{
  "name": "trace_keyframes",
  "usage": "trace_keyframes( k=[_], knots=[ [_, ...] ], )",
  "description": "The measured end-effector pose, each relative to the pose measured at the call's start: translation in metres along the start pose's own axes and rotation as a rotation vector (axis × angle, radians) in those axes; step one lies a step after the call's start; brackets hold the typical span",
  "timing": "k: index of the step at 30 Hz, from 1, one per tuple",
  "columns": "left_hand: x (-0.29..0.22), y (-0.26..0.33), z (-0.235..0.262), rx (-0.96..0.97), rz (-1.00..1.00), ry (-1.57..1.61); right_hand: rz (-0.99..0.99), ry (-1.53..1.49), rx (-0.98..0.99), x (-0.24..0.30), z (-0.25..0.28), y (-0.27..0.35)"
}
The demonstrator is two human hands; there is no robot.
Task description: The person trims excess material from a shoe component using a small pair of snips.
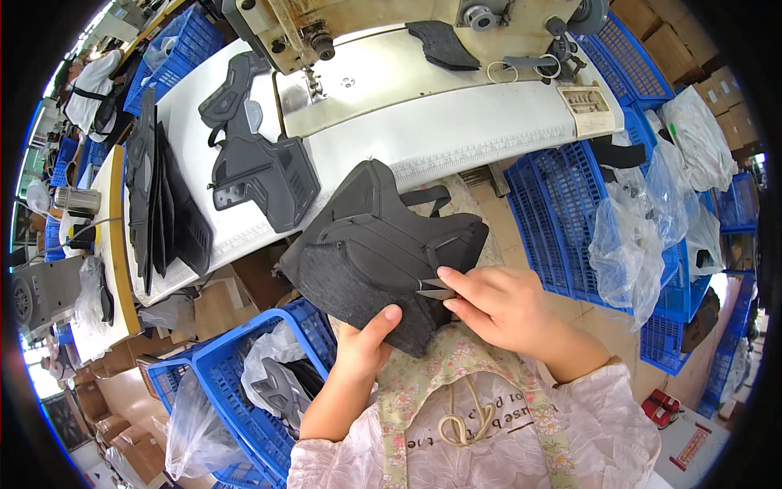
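A black padded fabric piece [371,236] with stitched seams and a short strap loop [429,196] is held up in front of my body. My left hand [365,349] grips its lower left edge, thumb on top and the other fingers hidden beneath. In my right hand [501,303] is a small pair of thread snips [436,288], mostly covered by the fingers. Its pointed metal blades lie against the right part of the piece. Whether a thread is between the blades is too small to tell.
A sewing machine [358,57] stands on the white table [440,134] ahead. Similar black pieces [265,175] lie on the table, with more stacked [163,196] at its left. Blue crates [562,220] stand to the right, and another crate [244,399] with plastic bags to the lower left.
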State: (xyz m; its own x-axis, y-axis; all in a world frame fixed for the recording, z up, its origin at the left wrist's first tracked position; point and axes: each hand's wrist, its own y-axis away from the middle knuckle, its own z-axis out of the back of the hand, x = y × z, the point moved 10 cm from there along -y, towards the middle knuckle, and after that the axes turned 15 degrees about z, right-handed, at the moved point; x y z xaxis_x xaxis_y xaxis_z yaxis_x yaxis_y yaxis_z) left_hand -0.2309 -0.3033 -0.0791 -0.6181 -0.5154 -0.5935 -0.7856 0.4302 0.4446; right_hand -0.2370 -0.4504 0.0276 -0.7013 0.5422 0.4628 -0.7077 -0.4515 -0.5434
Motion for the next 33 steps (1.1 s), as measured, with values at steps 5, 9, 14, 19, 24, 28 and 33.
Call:
trace_keyframes(
  k=[5, 9, 14, 19, 24, 28, 33],
  knots=[
    [0.005, 0.003, -0.006, 0.012, 0.046, -0.013, 0.060, 0.011, 0.106, 0.002, -0.002, -0.005],
    [0.007, 0.006, -0.008, 0.032, 0.054, -0.011, 0.084, 0.010, 0.142, 0.003, 0.000, -0.005],
    [0.016, 0.012, -0.008, 0.018, 0.102, -0.011, 0.122, -0.005, 0.213, 0.008, -0.003, -0.005],
    [0.025, 0.019, -0.006, 0.004, 0.178, -0.057, 0.168, 0.000, 0.271, 0.014, -0.007, -0.001],
    [0.036, 0.026, -0.006, 0.063, 0.223, -0.021, 0.204, 0.024, 0.343, 0.023, -0.014, 0.006],
    [0.041, 0.028, -0.009, 0.091, 0.231, -0.019, 0.217, 0.058, 0.376, 0.029, -0.015, 0.007],
    [0.044, 0.030, -0.011, 0.101, 0.257, -0.031, 0.197, 0.051, 0.416, 0.031, -0.015, 0.011]
  ],
)
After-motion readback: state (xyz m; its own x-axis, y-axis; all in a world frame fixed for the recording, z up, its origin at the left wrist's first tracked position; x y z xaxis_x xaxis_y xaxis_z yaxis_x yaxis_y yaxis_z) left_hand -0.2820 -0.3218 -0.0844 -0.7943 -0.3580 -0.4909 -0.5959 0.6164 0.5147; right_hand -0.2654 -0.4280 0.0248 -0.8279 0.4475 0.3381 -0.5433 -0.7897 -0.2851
